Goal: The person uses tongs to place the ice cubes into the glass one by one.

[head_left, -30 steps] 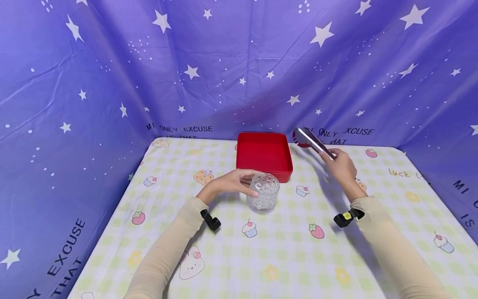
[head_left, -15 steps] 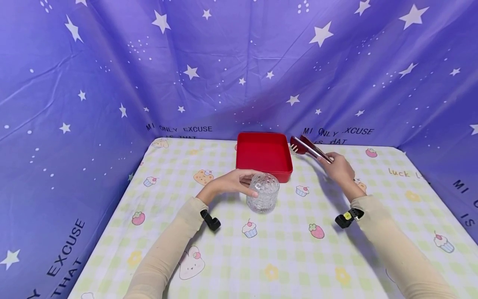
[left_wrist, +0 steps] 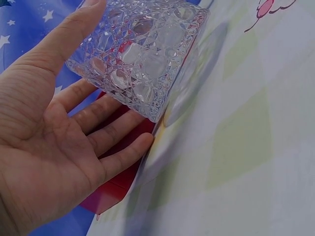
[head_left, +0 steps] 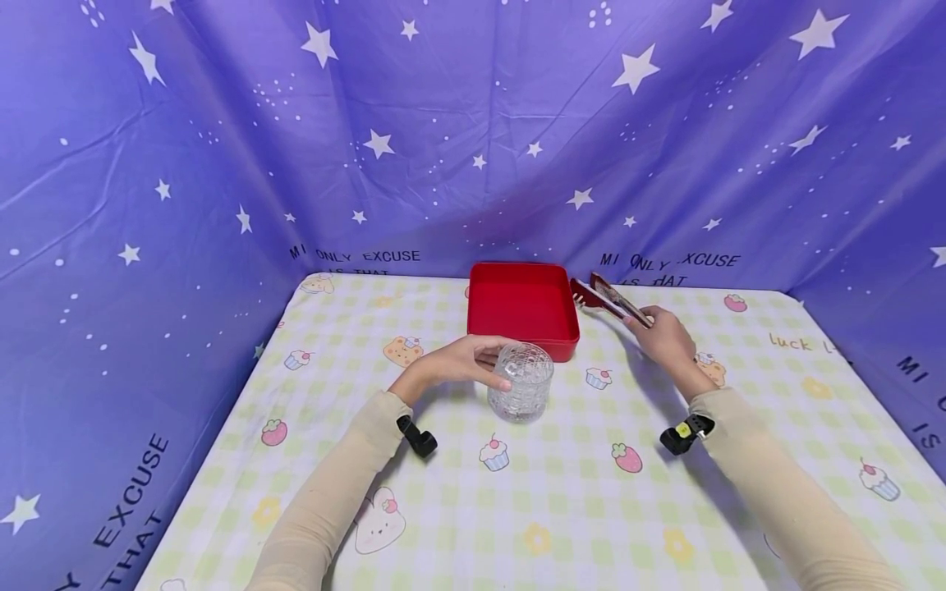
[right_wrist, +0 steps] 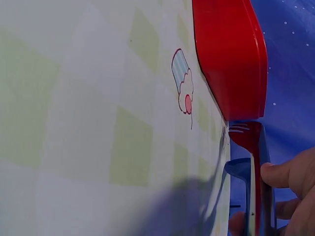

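My left hand (head_left: 461,359) holds a clear cut-glass tumbler (head_left: 526,398), the thumb on its near side and fingers round the back. The tumbler (left_wrist: 142,54) stands upright on the cloth, directly in front of a red square box (head_left: 559,350). To the right, my right hand (head_left: 668,341) grips shiny metal serving tongs (head_left: 624,303) by their handle end. The two tong heads are spread apart and point left, close to the box's right side. In the right wrist view the tongs (right_wrist: 253,136) show one fork-like head and one rounded head, with nothing between them.
Cupcakes and strawberries are printed on the checked tablecloth (head_left: 576,501). A purple curtain (head_left: 443,189) with white stars encloses the table at the back and both sides. The red box is open at the top, its floor bare.
My right hand has lowered the tongs and brought them slightly toward the red box, and their heads have turned and come apart. The left hand and tumbler have stayed put.
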{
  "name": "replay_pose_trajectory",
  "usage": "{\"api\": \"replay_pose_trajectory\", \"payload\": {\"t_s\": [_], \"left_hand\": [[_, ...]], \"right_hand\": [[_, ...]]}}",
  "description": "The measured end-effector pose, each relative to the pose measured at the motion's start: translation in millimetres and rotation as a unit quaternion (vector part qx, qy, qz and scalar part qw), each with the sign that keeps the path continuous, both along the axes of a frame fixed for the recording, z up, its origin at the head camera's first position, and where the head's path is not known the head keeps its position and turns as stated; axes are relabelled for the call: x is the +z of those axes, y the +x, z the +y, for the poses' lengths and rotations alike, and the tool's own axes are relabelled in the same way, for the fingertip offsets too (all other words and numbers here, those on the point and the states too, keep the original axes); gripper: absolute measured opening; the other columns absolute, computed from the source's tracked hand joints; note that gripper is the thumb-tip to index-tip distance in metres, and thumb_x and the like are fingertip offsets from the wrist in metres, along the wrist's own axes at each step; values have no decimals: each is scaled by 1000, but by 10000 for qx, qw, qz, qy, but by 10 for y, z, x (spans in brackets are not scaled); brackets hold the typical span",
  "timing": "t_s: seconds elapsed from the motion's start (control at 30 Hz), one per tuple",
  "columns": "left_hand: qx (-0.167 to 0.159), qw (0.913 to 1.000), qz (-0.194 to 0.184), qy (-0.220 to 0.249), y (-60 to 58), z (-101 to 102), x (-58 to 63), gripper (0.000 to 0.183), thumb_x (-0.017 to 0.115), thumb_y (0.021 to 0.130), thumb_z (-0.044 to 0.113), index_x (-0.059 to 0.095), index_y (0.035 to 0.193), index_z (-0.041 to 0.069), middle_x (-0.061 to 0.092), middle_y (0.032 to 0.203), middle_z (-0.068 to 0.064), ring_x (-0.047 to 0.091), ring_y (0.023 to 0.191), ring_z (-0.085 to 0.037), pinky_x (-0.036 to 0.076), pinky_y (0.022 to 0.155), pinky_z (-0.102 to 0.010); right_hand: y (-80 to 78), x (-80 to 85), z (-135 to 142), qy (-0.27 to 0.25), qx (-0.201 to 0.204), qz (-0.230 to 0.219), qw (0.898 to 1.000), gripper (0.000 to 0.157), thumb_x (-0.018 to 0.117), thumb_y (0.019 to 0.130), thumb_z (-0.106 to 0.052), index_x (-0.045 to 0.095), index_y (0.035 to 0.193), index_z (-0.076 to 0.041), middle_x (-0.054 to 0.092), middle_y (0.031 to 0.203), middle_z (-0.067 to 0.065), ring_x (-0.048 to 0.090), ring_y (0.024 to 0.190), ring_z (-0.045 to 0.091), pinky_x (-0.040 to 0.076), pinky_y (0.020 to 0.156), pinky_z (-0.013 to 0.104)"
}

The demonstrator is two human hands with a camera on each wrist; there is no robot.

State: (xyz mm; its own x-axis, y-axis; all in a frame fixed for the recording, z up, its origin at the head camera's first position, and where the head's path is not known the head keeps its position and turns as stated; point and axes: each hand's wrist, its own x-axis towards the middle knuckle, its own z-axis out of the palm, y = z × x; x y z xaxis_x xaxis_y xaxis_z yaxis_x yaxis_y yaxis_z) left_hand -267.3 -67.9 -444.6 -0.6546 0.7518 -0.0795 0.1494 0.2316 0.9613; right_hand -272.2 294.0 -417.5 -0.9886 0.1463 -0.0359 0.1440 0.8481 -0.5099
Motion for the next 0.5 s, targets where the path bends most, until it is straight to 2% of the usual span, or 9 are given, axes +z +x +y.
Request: {"api": "replay_pose_trajectory", "payload": {"t_s": [0.2, 0.5], "left_hand": [[3, 9999, 127, -93, 18, 12, 29, 67, 80, 87, 10, 53, 148, 17, 58, 147, -4, 55, 135, -22, 49, 112, -33], [-93, 9994, 320, -118, 32, 37, 38, 67, 80, 87, 9, 52, 148, 15, 56, 148, -3, 54, 136, -22, 46, 116, -32]], "right_hand": [[16, -38, -18, 23, 207, 66, 9998, 60, 54, 103, -41, 49, 143, 3, 55, 138, 35, 60, 114, 51, 51, 74, 48], [26, -83, -14, 235, 274, -275, 9990, 59, 54, 102, -41, 50, 142, 2, 61, 129, 33, 63, 101, 43, 46, 67, 38]]}}
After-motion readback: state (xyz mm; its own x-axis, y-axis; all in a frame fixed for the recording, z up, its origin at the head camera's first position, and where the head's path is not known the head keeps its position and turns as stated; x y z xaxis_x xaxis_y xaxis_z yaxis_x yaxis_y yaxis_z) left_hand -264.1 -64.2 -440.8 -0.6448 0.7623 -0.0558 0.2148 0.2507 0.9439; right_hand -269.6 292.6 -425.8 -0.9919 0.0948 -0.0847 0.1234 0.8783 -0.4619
